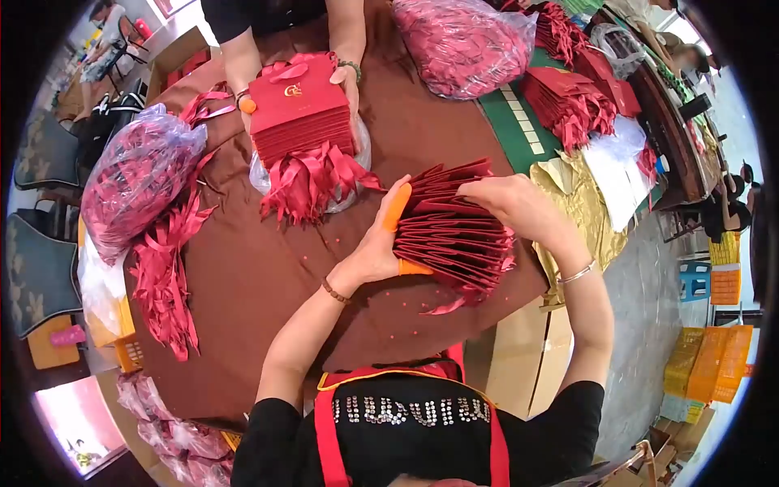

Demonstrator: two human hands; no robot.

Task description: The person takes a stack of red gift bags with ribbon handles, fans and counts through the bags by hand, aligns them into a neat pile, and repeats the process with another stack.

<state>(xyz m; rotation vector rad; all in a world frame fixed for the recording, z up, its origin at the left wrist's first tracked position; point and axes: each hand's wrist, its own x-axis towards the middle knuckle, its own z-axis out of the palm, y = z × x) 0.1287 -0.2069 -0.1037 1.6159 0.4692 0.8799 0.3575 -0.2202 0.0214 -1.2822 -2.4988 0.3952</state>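
Note:
A thick stack of flat red paper gift bags (446, 235) with ribbons is held over the table, its edges fanned towards me. My left hand (380, 243), with orange covers on the thumb and a finger, grips the stack's left side. My right hand (519, 207) is closed at the upper right edges, its fingertips partly hidden among the bags. A loose ribbon hangs below the stack. Across the table, another person's hands (347, 81) hold a neat stack of similar red bags (296, 109) with a gold emblem on top and ribbons hanging in front.
The brown-covered table (260, 300) has a plastic bag of red ribbons (142, 178) at left and loose ribbons (166, 284) beside it. Another full plastic bag (466, 45) lies at the back. More red bags (568, 101) and gold cloth (584, 203) are on the right.

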